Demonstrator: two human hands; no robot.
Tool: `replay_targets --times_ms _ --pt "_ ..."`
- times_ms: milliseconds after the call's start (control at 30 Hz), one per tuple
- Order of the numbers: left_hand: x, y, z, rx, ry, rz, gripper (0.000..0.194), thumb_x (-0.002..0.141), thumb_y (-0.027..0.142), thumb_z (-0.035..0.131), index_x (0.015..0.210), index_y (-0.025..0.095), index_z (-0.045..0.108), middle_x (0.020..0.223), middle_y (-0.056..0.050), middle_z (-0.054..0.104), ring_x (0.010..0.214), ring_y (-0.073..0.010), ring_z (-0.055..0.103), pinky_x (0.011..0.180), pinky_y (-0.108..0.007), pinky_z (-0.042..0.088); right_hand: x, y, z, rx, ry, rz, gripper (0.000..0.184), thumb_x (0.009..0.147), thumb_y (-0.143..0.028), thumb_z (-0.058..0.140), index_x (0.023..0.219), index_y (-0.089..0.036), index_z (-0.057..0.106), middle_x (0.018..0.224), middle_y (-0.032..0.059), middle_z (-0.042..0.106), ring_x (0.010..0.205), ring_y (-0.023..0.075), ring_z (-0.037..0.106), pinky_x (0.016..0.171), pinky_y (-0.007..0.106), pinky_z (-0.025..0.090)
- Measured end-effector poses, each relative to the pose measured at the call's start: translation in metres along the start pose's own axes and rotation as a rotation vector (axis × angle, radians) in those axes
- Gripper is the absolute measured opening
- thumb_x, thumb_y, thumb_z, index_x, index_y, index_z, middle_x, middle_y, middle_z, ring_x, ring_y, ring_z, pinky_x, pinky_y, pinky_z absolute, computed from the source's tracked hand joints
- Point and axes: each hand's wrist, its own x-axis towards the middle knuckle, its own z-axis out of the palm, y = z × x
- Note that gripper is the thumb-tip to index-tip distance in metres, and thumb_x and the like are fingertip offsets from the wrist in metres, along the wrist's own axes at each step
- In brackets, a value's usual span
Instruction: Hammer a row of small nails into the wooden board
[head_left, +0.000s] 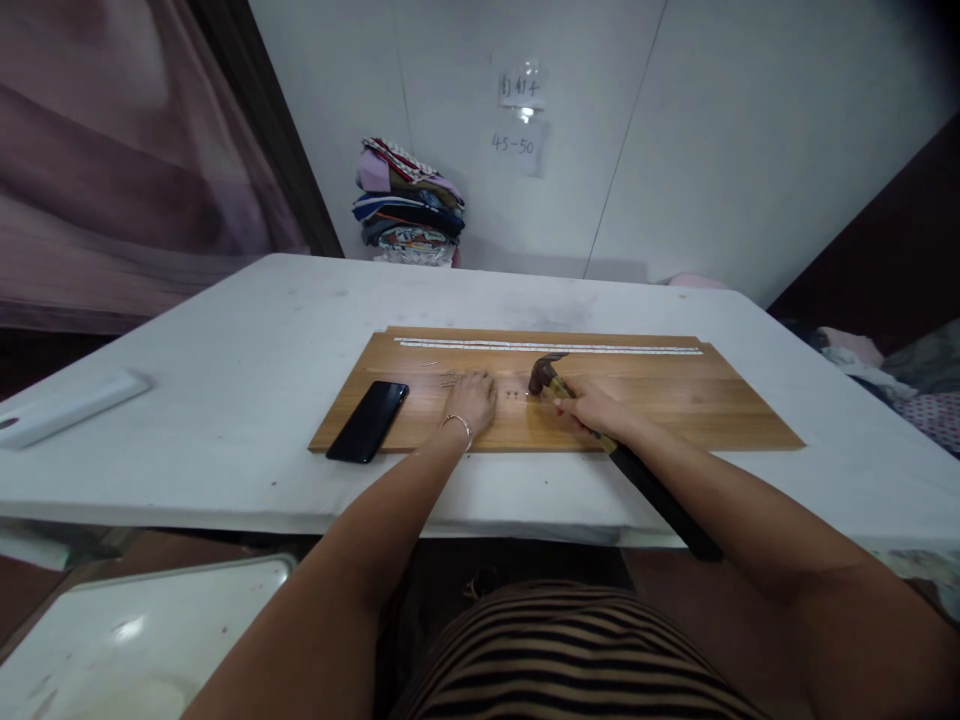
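A claw hammer (652, 485) is gripped close below its head by my right hand (592, 408), with the long dark handle running back under my forearm. Its brown head (541, 374) is low over the wooden board (660, 390), right beside a short row of small nails (511, 394) standing in the wood. To the left of that row, my left hand (472, 400) lies on the board, fingers stretched forward and holding nothing visible. Several loose nails (448, 380) lie by its fingertips, partly hidden, and a single nail (430, 364) lies farther off.
A black phone (367, 422) lies across the board's left end. Two thin white strips (547, 347) run along its far side. The board rests on a white-covered table (225, 400) with a white object (71, 408) at left. Folded clothes (411, 205) are stacked by the wall.
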Motion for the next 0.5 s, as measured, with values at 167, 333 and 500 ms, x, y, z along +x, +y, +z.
replay_targets --times_ms 167,333,500 --pt "-0.0003 0.0007 -0.0010 0.001 0.001 0.010 0.031 0.106 0.021 0.045 0.107 0.018 0.075 0.125 -0.016 0.075 0.123 -0.0301 0.065 0.112 -0.046 0.048 -0.0023 -0.0091 -0.0024 -0.012 0.040 0.057 0.012 0.098 -0.013 0.058 0.091 -0.022 0.055 0.052 -0.0086 0.048 0.039 0.0085 0.040 0.039 0.021 0.031" --pt "0.0002 0.0010 -0.0014 0.040 -0.010 0.011 0.031 0.107 0.022 0.045 0.109 0.017 0.075 0.125 -0.016 0.075 0.123 -0.0291 0.065 0.112 -0.044 0.048 -0.0033 -0.0085 -0.0005 0.021 0.011 0.068 0.012 0.097 -0.011 0.057 0.092 -0.022 0.054 0.053 -0.0090 0.049 0.038 0.0089 0.041 0.038 0.021 0.030" --pt "0.0009 0.0007 -0.0001 0.033 0.000 0.000 0.031 0.107 0.022 0.046 0.111 0.018 0.076 0.127 -0.015 0.075 0.124 -0.0278 0.065 0.112 -0.042 0.048 -0.0021 -0.0041 0.0005 0.055 0.007 0.073 0.012 0.096 -0.012 0.057 0.091 -0.022 0.054 0.053 -0.0090 0.048 0.038 0.0091 0.042 0.039 0.021 0.030"
